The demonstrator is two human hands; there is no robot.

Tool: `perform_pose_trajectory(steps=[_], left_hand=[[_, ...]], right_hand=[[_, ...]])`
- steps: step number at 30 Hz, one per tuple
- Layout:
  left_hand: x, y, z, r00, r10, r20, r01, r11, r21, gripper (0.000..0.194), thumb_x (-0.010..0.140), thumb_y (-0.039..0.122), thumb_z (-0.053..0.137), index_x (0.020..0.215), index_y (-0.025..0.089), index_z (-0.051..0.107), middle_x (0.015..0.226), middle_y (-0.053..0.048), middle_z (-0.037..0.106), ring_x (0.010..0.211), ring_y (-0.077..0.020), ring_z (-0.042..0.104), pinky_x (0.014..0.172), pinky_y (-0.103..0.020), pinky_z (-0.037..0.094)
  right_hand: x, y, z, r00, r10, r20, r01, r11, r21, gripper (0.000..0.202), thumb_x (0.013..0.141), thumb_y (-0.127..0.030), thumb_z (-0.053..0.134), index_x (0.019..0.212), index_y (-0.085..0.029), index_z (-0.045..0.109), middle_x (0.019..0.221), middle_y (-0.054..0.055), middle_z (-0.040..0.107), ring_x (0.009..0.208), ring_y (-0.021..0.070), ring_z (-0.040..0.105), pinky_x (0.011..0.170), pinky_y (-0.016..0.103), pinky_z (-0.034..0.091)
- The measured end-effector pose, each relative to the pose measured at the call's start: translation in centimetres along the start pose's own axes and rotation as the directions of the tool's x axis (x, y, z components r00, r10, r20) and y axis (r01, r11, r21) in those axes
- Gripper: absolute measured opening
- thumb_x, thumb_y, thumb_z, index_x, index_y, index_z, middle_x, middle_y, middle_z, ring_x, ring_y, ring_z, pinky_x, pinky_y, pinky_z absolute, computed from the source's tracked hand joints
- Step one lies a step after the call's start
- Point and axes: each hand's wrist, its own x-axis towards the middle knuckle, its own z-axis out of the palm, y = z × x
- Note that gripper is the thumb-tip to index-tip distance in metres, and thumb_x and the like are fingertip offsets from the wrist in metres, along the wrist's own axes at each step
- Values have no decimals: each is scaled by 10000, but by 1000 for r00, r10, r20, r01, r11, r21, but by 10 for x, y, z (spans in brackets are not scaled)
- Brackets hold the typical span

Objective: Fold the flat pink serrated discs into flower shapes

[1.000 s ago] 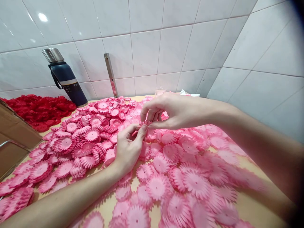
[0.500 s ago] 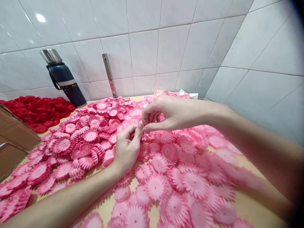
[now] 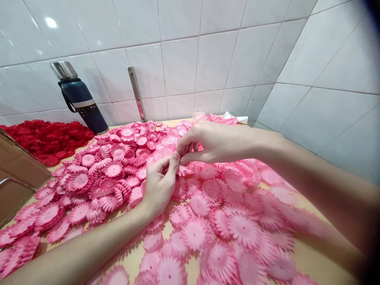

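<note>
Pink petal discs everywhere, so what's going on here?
Someone's left hand and right hand meet over a table spread with pink fringed discs. The left pinches what looks like a pink petal piece, mostly hidden; the right is bent in close beside it. A heap of red pieces lies far left, beside a dark blue thermos.

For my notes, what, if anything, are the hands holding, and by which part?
The left hand seems to pinch a pink flower, its gripped part hidden; whether the right hand grips it too can't be told.
</note>
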Motion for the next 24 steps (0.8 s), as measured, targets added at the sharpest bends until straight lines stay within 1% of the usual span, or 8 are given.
perform_pose_trajectory(steps=[6,10,13,16,20,22,24], left_hand=[[1,-1,0,1000,8,-1,-8,1000,21,416,919,406,462,584,160,451,557,39,287,520,-90,248,475,-237,218],[0,-1,0,1000,14,12,-15,1000,13,396,914,430,468,627,161,512,554,36,319,520,-96,259,479,-238,232],[0,0,0,1000,15,11,-15,1000,-13,412,906,452,474,612,162,493,554,37,336,521,-95,275,488,-234,250],[1,1,0,1000,2,23,-1,999,-49,417,871,461,531,588,161,467,559,38,375,530,-92,320,497,-223,279],[2,0,0,999,-26,47,30,996,-82,372,841,416,596,598,158,485,580,38,416,554,-92,357,516,-213,301],[3,-1,0,998,-36,59,41,994,-99,345,850,382,592,608,156,495,588,36,425,564,-92,366,528,-212,310],[3,-2,0,997,-39,61,47,991,-128,309,873,349,562,638,152,527,613,26,463,588,-97,398,555,-211,333]], right_hand=[[0,-1,2,999,29,30,-27,998,-60,183,835,-120,506,868,-146,684,737,17,644,651,123,542,548,261,361],[-1,-4,2,996,73,47,-66,987,-147,140,830,-110,496,825,-151,629,716,15,608,615,116,496,520,257,311],[-2,-6,2,993,109,54,-93,967,-236,88,825,-123,497,780,-163,561,676,8,554,568,108,442,487,257,275],[-2,-6,4,985,166,50,-142,937,-319,99,818,-128,487,733,-179,488,653,1,515,515,98,390,455,262,238],[-2,-6,7,977,212,31,-180,892,-414,132,813,-138,479,707,-187,417,621,-2,484,474,91,351,445,272,212],[0,-7,8,975,221,24,-188,877,-443,143,823,-154,461,700,-189,398,606,-2,471,462,91,345,438,274,213],[1,-8,9,974,229,0,-205,872,-446,157,839,-192,442,691,-190,390,598,-2,468,453,90,349,434,272,219]])
